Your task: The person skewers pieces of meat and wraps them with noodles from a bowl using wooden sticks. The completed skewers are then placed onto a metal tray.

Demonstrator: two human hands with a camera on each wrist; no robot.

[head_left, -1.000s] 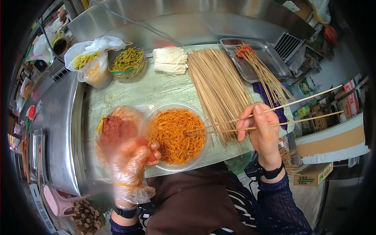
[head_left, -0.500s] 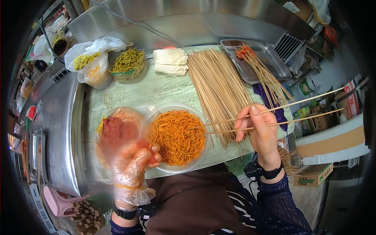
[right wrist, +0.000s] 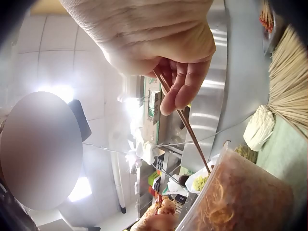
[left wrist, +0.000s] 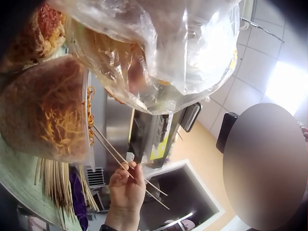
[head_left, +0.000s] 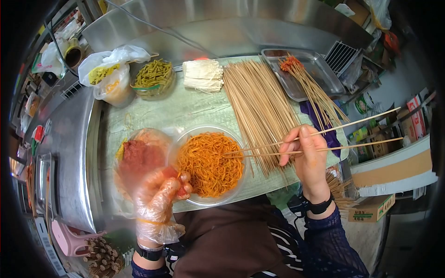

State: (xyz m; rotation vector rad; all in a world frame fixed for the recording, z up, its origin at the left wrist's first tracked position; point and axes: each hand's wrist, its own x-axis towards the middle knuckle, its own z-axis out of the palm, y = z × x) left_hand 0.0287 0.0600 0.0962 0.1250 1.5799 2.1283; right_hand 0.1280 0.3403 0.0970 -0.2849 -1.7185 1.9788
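Note:
My left hand (head_left: pixel 155 199), in a clear plastic glove banded at the wrist, pinches a small piece of red meat (head_left: pixel 183 190) beside the tub's near left side. Behind it a mound of red meat (head_left: pixel 139 155) lies in an open plastic bag. My bare right hand (head_left: pixel 309 150) holds a pair of long thin chopsticks (head_left: pixel 352 124), slanting left with their tips in orange shredded strips (head_left: pixel 211 167). These strips fill a clear round tub (head_left: pixel 248 173). In the right wrist view the chopsticks (right wrist: pixel 192 132) run down past the tub's rim.
A broad pile of bamboo skewers (head_left: pixel 257 106) lies right of the tub. Behind stand a metal tray (head_left: pixel 320 69) with loaded skewers (head_left: pixel 317 88), a white enoki bundle (head_left: pixel 203 75), a bowl of green pieces (head_left: pixel 155 78) and a bagged tub (head_left: pixel 111 83). A steel counter (head_left: pixel 69 139) adjoins at left.
The chopsticks have shifted slightly, their tips a little to the right among the orange strips. My left hand keeps its pinch and stays nearly in place.

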